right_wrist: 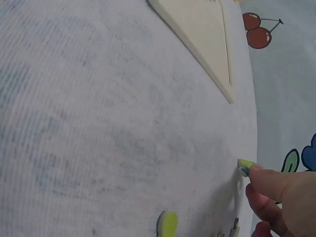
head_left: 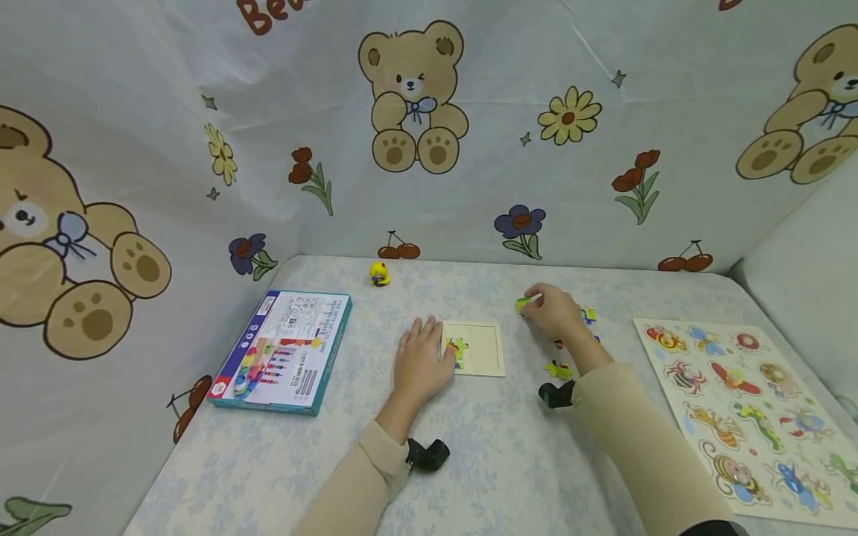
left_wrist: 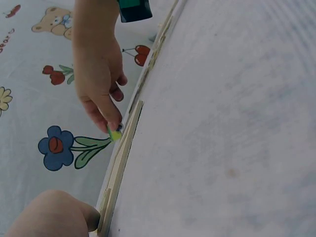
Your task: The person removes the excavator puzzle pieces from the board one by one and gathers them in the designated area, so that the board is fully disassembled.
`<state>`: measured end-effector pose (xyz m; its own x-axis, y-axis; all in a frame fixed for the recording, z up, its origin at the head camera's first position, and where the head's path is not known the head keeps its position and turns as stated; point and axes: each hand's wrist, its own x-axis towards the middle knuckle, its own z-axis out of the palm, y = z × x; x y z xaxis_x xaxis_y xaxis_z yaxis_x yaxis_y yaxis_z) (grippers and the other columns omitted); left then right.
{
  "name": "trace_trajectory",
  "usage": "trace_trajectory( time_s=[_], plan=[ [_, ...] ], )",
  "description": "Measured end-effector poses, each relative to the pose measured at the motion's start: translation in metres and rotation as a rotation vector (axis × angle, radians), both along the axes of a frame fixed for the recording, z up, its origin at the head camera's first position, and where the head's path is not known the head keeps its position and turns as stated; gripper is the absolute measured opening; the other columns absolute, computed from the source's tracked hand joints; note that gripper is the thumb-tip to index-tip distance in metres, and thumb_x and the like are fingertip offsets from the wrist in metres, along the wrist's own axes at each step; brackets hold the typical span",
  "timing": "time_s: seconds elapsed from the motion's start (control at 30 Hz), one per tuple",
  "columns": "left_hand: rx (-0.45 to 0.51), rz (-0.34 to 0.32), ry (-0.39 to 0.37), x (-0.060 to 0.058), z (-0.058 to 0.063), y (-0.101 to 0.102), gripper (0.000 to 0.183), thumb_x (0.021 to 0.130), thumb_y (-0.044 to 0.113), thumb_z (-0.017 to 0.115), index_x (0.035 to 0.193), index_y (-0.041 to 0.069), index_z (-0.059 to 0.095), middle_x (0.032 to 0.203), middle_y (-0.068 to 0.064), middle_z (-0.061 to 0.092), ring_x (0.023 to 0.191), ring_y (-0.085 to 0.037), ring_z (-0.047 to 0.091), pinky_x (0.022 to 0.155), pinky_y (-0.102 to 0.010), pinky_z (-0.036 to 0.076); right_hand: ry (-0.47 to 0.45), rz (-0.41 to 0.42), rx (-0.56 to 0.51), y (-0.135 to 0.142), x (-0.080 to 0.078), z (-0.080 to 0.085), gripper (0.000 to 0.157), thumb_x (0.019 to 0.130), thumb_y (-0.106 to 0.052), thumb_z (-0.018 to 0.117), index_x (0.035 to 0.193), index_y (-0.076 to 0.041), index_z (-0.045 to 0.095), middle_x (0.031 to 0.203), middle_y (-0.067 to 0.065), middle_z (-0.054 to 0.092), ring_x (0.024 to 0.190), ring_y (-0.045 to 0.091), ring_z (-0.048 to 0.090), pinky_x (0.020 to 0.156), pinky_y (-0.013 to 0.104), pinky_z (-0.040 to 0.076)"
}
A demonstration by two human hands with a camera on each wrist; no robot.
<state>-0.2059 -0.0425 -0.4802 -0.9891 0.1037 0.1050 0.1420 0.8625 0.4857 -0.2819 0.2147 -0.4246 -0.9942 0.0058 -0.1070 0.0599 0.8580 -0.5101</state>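
A pale wooden puzzle tray [head_left: 484,353] lies on the table, with a joined yellow-green puzzle section [head_left: 459,350] along its left side. My left hand [head_left: 418,361] lies flat at the tray's left edge, fingers extended, thumb against that side. To the right of the tray, my right hand [head_left: 555,313] pinches a small yellow-green puzzle piece [head_left: 523,304] between thumb and fingers. In the right wrist view the pinched piece [right_wrist: 244,164] is held just above the table. Loose puzzle pieces [head_left: 558,369] lie below and beside the right hand; the forearm partly hides them.
At the left is a boxed toy set [head_left: 288,350]. A small yellow figurine [head_left: 378,274] stands near the back edge. To the right, a sticker sheet [head_left: 744,402] with insect pictures lies flat. A printed bear curtain [head_left: 268,97] hangs behind the table.
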Motion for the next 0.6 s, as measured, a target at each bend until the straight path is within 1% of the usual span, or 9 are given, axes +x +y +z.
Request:
trace_trajectory(
  time_s=[0.1, 0.2, 0.23, 0.3, 0.4, 0.53, 0.6],
  plan=[
    [-0.002, 0.002, -0.002, 0.0004, -0.0002, -0.0008, 0.060, 0.098, 0.038, 0.045, 0.152, 0.012, 0.041, 0.163, -0.004, 0.032, 0.154, -0.026, 0.018, 0.126, -0.047, 0.014, 0.010, -0.012, 0.053, 0.0037, -0.0013, -0.0026, 0.038, 0.097, -0.028, 0.062, 0.130, -0.009, 0.059, 0.112, 0.015, 0.068, 0.099, 0.033, 0.062, 0.094, 0.057, 0.040],
    [-0.007, 0.000, 0.000, 0.0008, 0.0011, -0.0004, 0.060, 0.098, 0.038, 0.045, 0.152, 0.012, 0.041, 0.162, -0.004, 0.032, 0.154, -0.026, 0.018, 0.126, -0.047, 0.014, 0.028, -0.027, 0.102, 0.0058, -0.0010, -0.0029, 0.037, 0.097, -0.027, 0.063, 0.129, -0.008, 0.059, 0.108, 0.014, 0.070, 0.098, 0.035, 0.062, 0.101, 0.066, 0.031],
    [-0.010, 0.000, -0.001, 0.0009, 0.0013, -0.0004, 0.060, 0.098, 0.038, 0.045, 0.152, 0.012, 0.041, 0.163, -0.004, 0.031, 0.154, -0.026, 0.018, 0.126, -0.047, 0.014, 0.034, -0.032, 0.114, 0.0058, -0.0009, -0.0031, 0.037, 0.097, -0.026, 0.063, 0.128, -0.008, 0.060, 0.107, 0.013, 0.070, 0.097, 0.035, 0.062, 0.102, 0.067, 0.029],
    [-0.013, 0.000, -0.003, 0.0010, 0.0013, -0.0003, 0.060, 0.098, 0.039, 0.045, 0.152, 0.013, 0.041, 0.163, -0.003, 0.031, 0.154, -0.026, 0.018, 0.126, -0.047, 0.014, 0.046, -0.039, 0.136, 0.0055, -0.0009, -0.0035, 0.036, 0.096, -0.026, 0.064, 0.128, -0.008, 0.060, 0.105, 0.013, 0.071, 0.097, 0.036, 0.062, 0.102, 0.068, 0.028],
    [-0.014, 0.002, -0.006, 0.0004, 0.0004, -0.0001, 0.060, 0.099, 0.039, 0.044, 0.153, 0.013, 0.041, 0.163, -0.003, 0.031, 0.155, -0.026, 0.017, 0.126, -0.046, 0.014, 0.058, -0.046, 0.166, 0.0045, -0.0026, -0.0055, 0.036, 0.096, -0.025, 0.064, 0.128, -0.008, 0.061, 0.105, 0.013, 0.071, 0.101, 0.038, 0.060, 0.101, 0.065, 0.032],
    [-0.020, 0.005, -0.015, -0.0004, -0.0004, 0.0001, 0.061, 0.099, 0.040, 0.044, 0.153, 0.014, 0.040, 0.163, -0.002, 0.030, 0.155, -0.025, 0.016, 0.126, -0.046, 0.013, 0.074, -0.031, 0.213, 0.0032, -0.0060, -0.0092, 0.036, 0.096, -0.024, 0.064, 0.128, -0.008, 0.062, 0.112, 0.015, 0.068, 0.110, 0.043, 0.054, 0.096, 0.063, 0.039],
    [-0.021, 0.002, -0.015, -0.0005, -0.0005, 0.0003, 0.060, 0.099, 0.040, 0.043, 0.153, 0.014, 0.040, 0.163, -0.002, 0.030, 0.155, -0.025, 0.016, 0.126, -0.046, 0.013, 0.081, -0.026, 0.224, 0.0028, -0.0066, -0.0105, 0.036, 0.096, -0.024, 0.065, 0.128, -0.008, 0.063, 0.114, 0.017, 0.066, 0.112, 0.044, 0.051, 0.094, 0.062, 0.041]
  ],
)
